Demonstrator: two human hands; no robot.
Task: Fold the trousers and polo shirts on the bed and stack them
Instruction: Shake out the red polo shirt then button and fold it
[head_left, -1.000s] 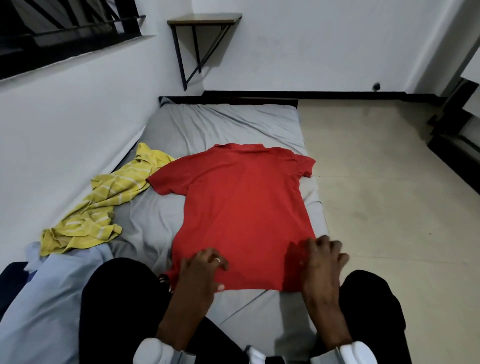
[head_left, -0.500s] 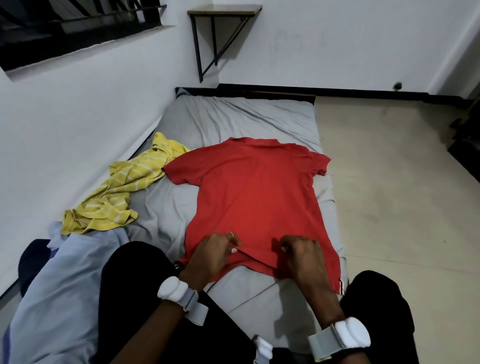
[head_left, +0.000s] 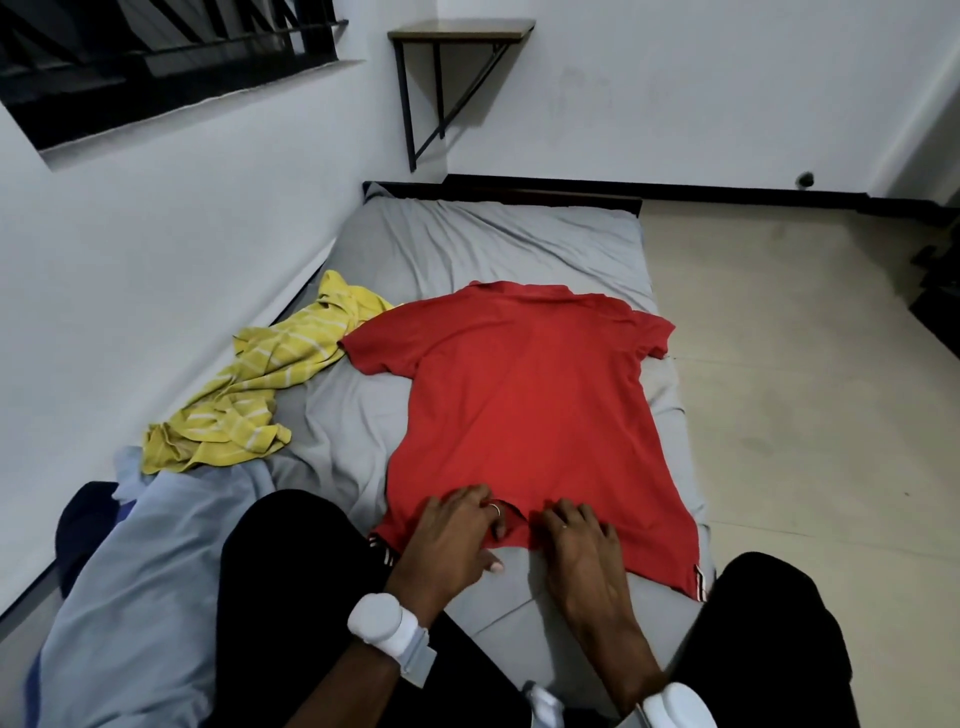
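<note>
**Red polo flat on bed, both hands at hem**

Red polo shirt lies spread back-up on the grey bed, collar at the far end, hem nearest the person. Left hand rests on the near-left part of the hem, fingers curled and bunching the fabric edge — a pinch, not a full fist. Right hand lies just beside it, fingers spread and pressed flat on the cloth, gripping nothing. Yellow striped shirt lies crumpled to the left, touching the red sleeve — well apart from both hands.
</note>
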